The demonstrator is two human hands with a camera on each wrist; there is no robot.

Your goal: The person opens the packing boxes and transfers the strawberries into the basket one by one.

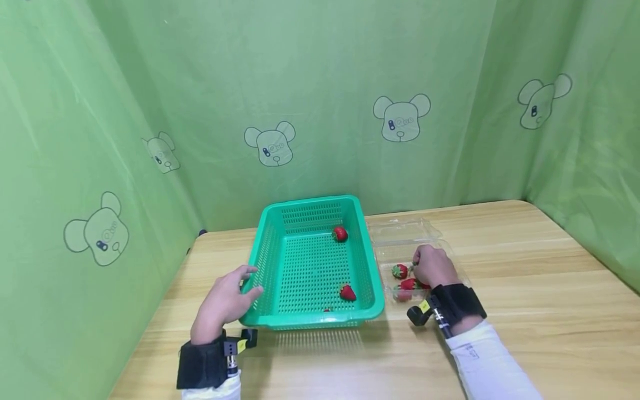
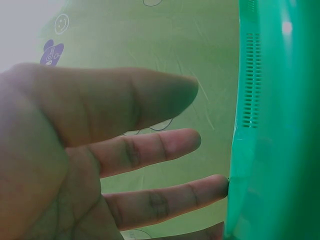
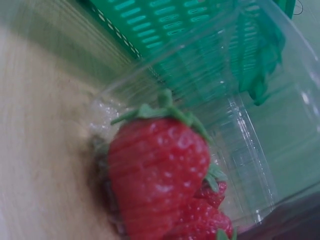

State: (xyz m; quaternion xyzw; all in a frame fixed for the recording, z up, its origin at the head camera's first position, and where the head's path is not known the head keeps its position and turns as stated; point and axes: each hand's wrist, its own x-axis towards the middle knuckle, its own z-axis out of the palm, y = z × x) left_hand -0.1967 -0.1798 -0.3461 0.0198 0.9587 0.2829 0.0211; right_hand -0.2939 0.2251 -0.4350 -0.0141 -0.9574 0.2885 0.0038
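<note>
A green plastic basket (image 1: 315,272) with slotted walls holds a few strawberries, one a whole strawberry (image 1: 339,233) near its back right. At its left rim is my left hand (image 1: 225,300), thumb and fingers spread; in the left wrist view one fingertip (image 2: 220,186) meets or nearly meets the basket's side. To the right of the basket, my right hand (image 1: 434,266) reaches down into a clear plastic box (image 1: 382,255) among several strawberries (image 1: 400,271). A large strawberry (image 3: 157,175) fills the right wrist view. My right fingertips are hidden, so any hold is unclear.
The clear box's raised lid (image 1: 405,230) stands at its back, close against the basket's right side. A wooden table (image 1: 540,266) lies under everything. Green curtains (image 1: 330,100) with bear-like drawings hang behind and at both sides.
</note>
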